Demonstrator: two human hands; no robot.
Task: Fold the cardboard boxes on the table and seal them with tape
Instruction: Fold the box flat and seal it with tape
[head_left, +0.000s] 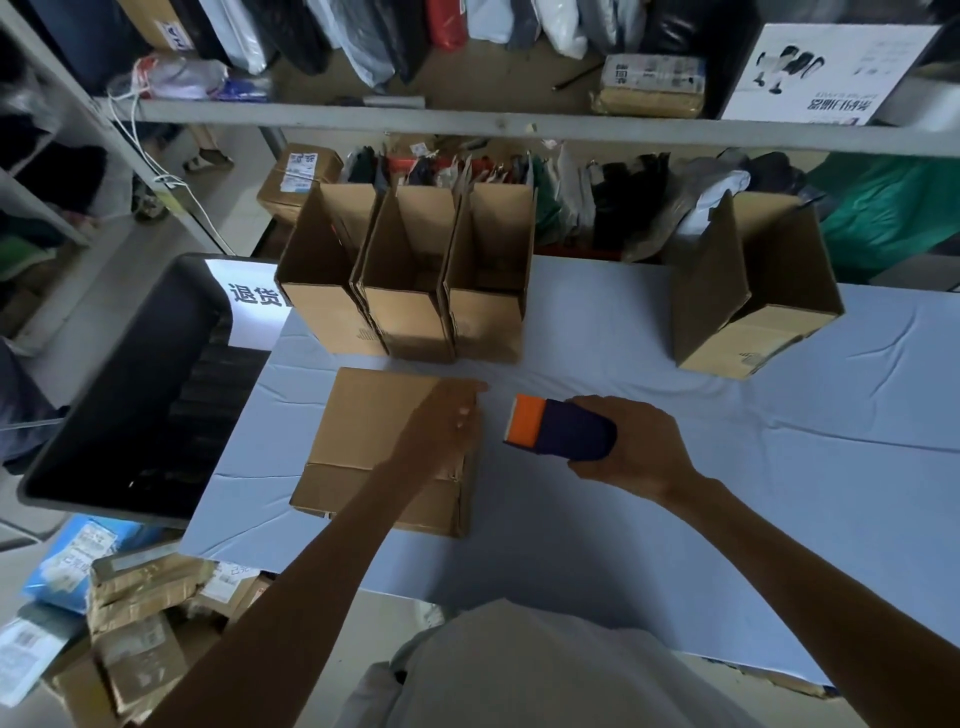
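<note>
A stack of flat, unfolded cardboard boxes (363, 431) lies on the light blue table (623, 545) in front of me. My left hand (447, 428) rests on the stack's right edge, fingers curled over the top sheet. My right hand (634, 447) grips a dark blue tape dispenser (563, 428) with an orange front, held just above the table to the right of the stack. Three folded open-topped boxes (410, 280) stand side by side behind the stack. A fourth open box (748, 291) stands at the back right.
A large black bin (130, 395) sits left of the table with a white sign at its rim. Shelves (467, 122) with bagged clothes and parcels run behind. Parcels and crumpled cardboard (140, 613) lie on the floor at lower left.
</note>
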